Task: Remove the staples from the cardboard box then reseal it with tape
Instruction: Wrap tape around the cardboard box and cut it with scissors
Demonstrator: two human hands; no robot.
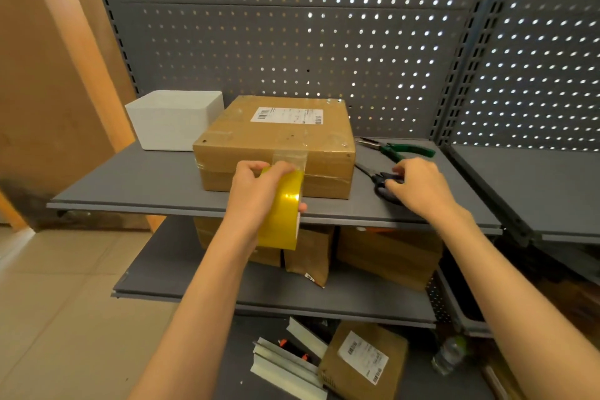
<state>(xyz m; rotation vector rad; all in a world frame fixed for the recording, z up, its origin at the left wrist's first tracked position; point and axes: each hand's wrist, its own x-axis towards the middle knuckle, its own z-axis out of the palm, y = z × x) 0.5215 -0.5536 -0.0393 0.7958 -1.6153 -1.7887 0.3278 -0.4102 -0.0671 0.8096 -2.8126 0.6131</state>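
While the left hand is gripping the tape roll taut, the right hand, at 3 o'clock of the cardboard box, is apparently closing its fingers on the scissors; cut close to the box.

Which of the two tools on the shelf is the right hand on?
The black-handled scissors, nearer the shelf's front edge; the right hand grips their handles. The green-handled pliers lie untouched behind them.

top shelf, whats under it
Under the top shelf, brown cardboard boxes sit on a lower shelf. The left hand and tape roll cover some of them.
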